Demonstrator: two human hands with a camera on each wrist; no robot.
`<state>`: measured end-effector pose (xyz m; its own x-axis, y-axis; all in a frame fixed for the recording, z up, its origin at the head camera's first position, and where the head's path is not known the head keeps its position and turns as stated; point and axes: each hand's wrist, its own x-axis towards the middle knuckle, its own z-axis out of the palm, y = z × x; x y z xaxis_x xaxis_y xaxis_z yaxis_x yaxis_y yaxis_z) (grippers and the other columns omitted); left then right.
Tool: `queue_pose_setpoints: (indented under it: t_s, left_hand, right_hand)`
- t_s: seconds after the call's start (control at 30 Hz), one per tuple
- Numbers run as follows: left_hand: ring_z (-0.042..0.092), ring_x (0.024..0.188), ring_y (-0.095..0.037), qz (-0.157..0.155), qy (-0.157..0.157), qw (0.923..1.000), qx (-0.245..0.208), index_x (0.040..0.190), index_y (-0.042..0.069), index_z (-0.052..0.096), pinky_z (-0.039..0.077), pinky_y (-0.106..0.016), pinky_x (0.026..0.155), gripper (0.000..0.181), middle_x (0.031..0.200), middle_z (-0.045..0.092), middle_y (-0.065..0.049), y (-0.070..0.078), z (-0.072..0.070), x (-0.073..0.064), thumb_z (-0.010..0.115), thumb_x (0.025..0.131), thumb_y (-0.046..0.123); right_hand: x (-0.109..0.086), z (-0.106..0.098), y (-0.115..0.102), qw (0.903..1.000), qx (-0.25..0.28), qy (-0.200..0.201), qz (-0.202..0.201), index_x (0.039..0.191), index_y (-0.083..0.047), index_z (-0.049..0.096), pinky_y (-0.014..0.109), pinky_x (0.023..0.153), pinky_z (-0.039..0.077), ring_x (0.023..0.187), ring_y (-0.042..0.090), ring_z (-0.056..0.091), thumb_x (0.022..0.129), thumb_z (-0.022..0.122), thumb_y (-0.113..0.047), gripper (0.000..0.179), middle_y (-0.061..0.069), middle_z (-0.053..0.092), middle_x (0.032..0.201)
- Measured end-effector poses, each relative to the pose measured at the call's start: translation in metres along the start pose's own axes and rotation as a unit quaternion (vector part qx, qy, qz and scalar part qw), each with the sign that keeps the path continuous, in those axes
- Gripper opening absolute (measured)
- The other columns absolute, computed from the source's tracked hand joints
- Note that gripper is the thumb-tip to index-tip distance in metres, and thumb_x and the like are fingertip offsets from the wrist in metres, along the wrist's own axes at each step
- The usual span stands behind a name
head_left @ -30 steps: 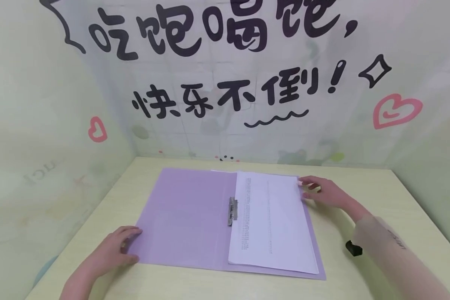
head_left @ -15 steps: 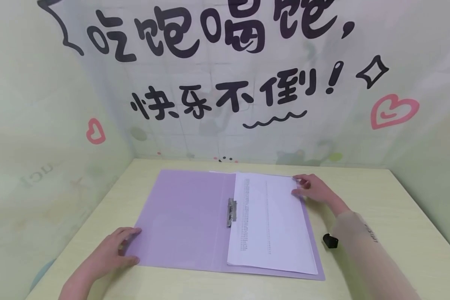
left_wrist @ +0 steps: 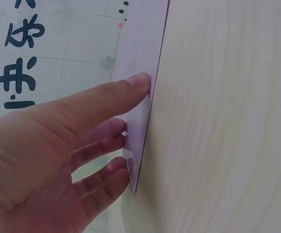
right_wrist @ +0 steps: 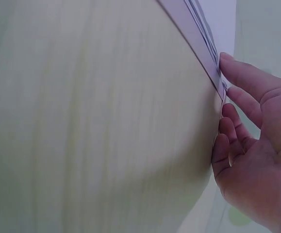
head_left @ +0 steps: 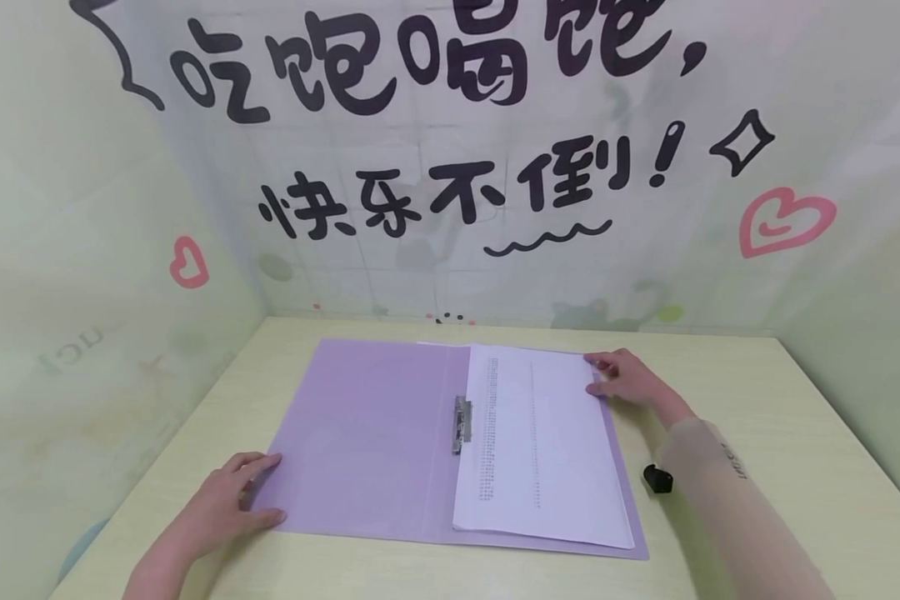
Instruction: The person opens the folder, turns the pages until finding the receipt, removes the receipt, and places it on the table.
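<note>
A purple folder [head_left: 375,433] lies spread flat on the table, a metal clip [head_left: 461,425] along its spine. Printed paper sheets [head_left: 555,450] lie over its right half, and several page edges show in the right wrist view. My left hand [head_left: 225,504] rests at the near-left corner of the cover. In the left wrist view its thumb lies on the near edge and its loosely bent fingers touch the side. At the far-right corner, my right hand [head_left: 630,383] pinches the edge of the sheets, thumb on the top page and fingers curled at the edge.
A small black object [head_left: 657,479] sits on the light wood table [head_left: 780,450], just left of the right sleeve [head_left: 727,492]. Behind the table hangs a pale curtain [head_left: 390,275] with large black lettering. A blue shape [head_left: 82,550] shows at the left table edge.
My right hand has shifted slightly left onto the corner of the sheets. The black object has slid left beside the sleeve. The left hand has stayed at the cover's corner.
</note>
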<state>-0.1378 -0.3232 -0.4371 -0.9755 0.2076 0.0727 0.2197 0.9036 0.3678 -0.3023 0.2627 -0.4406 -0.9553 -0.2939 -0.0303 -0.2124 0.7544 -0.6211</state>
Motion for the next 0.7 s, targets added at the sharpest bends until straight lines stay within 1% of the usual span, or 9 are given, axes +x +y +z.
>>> queue_pose_setpoints:
  t_s: [0.13, 0.2, 0.27, 0.37, 0.47, 0.53, 0.7]
  left_hand:
    - [0.057, 0.104, -0.041, 0.001, 0.004, 0.9999, 0.011, 0.131, 0.0, 0.059, 0.049, -0.053, 0.084, 0.077, 0.128, 0.056, -0.024, -0.0006, 0.0019, 0.001, 0.088, 0.068, 0.035]
    - [0.056, 0.106, -0.044, 0.0, 0.005, 0.9999, 0.011, 0.131, 0.0, 0.06, 0.049, -0.056, 0.086, 0.078, 0.128, 0.056, -0.025, -0.0003, 0.0021, 0.0012, 0.088, 0.068, 0.036]
    - [0.056, 0.106, -0.046, -0.003, 0.005, 1.0, 0.008, 0.131, 0.0, 0.06, 0.048, -0.058, 0.087, 0.078, 0.129, 0.056, -0.025, 0.0003, 0.0018, 0.0007, 0.088, 0.068, 0.037]
    - [0.055, 0.106, -0.047, -0.005, 0.006, 1.0, 0.006, 0.131, 0.0, 0.06, 0.048, -0.059, 0.087, 0.078, 0.129, 0.055, -0.025, 0.0013, 0.0015, 0.0005, 0.088, 0.068, 0.036]
    - [0.055, 0.106, -0.05, -0.005, 0.008, 0.9999, 0.005, 0.131, 0.0, 0.06, 0.047, -0.061, 0.088, 0.078, 0.128, 0.055, -0.026, 0.0032, 0.0015, 0.0007, 0.088, 0.068, 0.035]
    - [0.055, 0.107, -0.051, -0.005, 0.009, 0.9999, 0.007, 0.131, 0.0, 0.06, 0.047, -0.063, 0.088, 0.077, 0.128, 0.055, -0.027, 0.0042, 0.0016, 0.0015, 0.088, 0.068, 0.035]
    - [0.055, 0.106, -0.052, -0.005, 0.009, 0.9999, 0.011, 0.131, -0.001, 0.06, 0.046, -0.064, 0.089, 0.077, 0.127, 0.055, -0.029, 0.0055, 0.0017, 0.0023, 0.088, 0.068, 0.035]
  right_hand:
    - [-0.0012, 0.0005, -0.0017, 1.0, 0.005, 0.0, 0.008, 0.142, 0.002, 0.048, 0.049, 0.095, 0.044, 0.108, 0.037, 0.048, 0.088, 0.074, -0.02, 0.064, 0.026, 0.051, 0.121]
    - [-0.0023, 0.0006, -0.0027, 1.0, 0.004, 0.002, 0.004, 0.141, 0.003, 0.048, 0.054, 0.096, 0.044, 0.109, 0.039, 0.049, 0.088, 0.074, -0.02, 0.063, 0.028, 0.051, 0.122]
    - [-0.0027, 0.0016, -0.0029, 1.0, 0.003, 0.007, 0.001, 0.14, 0.003, 0.05, 0.055, 0.097, 0.045, 0.109, 0.04, 0.05, 0.087, 0.074, -0.019, 0.062, 0.028, 0.052, 0.121]
    - [-0.0031, 0.0024, -0.003, 0.9999, -0.001, 0.015, -0.009, 0.138, 0.004, 0.051, 0.053, 0.095, 0.046, 0.106, 0.039, 0.051, 0.087, 0.074, -0.018, 0.061, 0.028, 0.053, 0.118]
    - [-0.0029, 0.0034, -0.0023, 0.9996, 0.002, 0.025, -0.011, 0.137, 0.005, 0.052, 0.049, 0.093, 0.046, 0.103, 0.036, 0.053, 0.086, 0.075, -0.016, 0.06, 0.025, 0.056, 0.114]
    - [-0.0026, 0.0036, -0.0017, 0.9994, 0.008, 0.03, -0.013, 0.136, 0.005, 0.052, 0.043, 0.09, 0.047, 0.1, 0.032, 0.054, 0.085, 0.075, -0.015, 0.06, 0.023, 0.058, 0.112]
    - [-0.002, 0.0044, 0.0001, 0.9978, 0.053, 0.038, -0.005, 0.137, 0.003, 0.051, 0.024, 0.078, 0.046, 0.092, 0.022, 0.054, 0.087, 0.074, -0.013, 0.058, 0.019, 0.062, 0.106]
